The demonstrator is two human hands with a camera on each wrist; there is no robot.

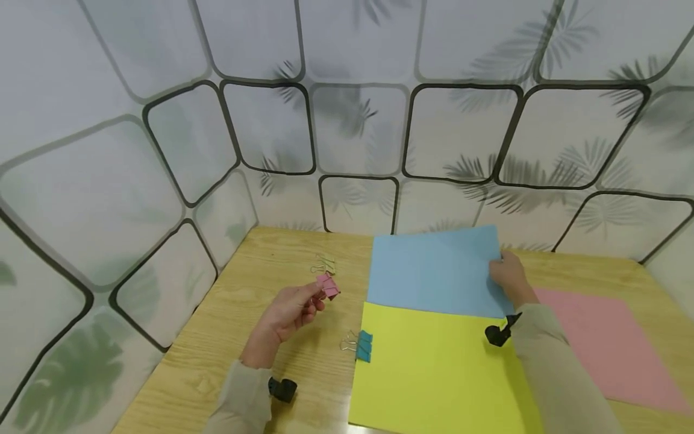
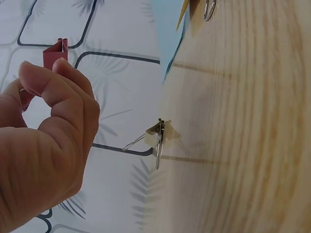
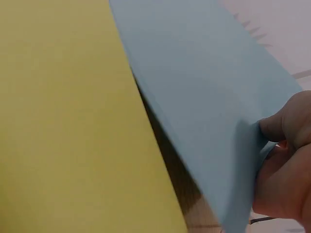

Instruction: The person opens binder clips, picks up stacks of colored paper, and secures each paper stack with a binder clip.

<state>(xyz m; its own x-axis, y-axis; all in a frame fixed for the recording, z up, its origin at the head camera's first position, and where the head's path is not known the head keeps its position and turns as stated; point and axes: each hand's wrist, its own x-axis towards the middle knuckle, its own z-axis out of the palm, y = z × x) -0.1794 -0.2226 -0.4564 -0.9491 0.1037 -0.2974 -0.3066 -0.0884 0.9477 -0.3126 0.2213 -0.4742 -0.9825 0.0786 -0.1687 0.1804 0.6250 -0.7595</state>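
My left hand (image 1: 287, 312) pinches a pink binder clip (image 1: 328, 286) between thumb and fingers, raised over the table left of the sheets; the left wrist view shows the same clip (image 2: 55, 56) above the fingertips. My right hand (image 1: 511, 277) grips the right edge of a blue sheet (image 1: 434, 271), thumb on top, and that side is lifted, as the right wrist view shows with the hand (image 3: 286, 160) at the sheet (image 3: 194, 77). In front lies a yellow sheet (image 1: 434, 367), with a teal binder clip (image 1: 364, 346) on its left edge.
A pale yellow-green binder clip (image 1: 328, 264) stands on the wooden table (image 1: 217, 337) beyond my left hand. At the right, partly behind my right sleeve, lies a pink sheet (image 1: 612, 343). A patterned wall covering (image 1: 358, 132) rises behind the table and on its left side.
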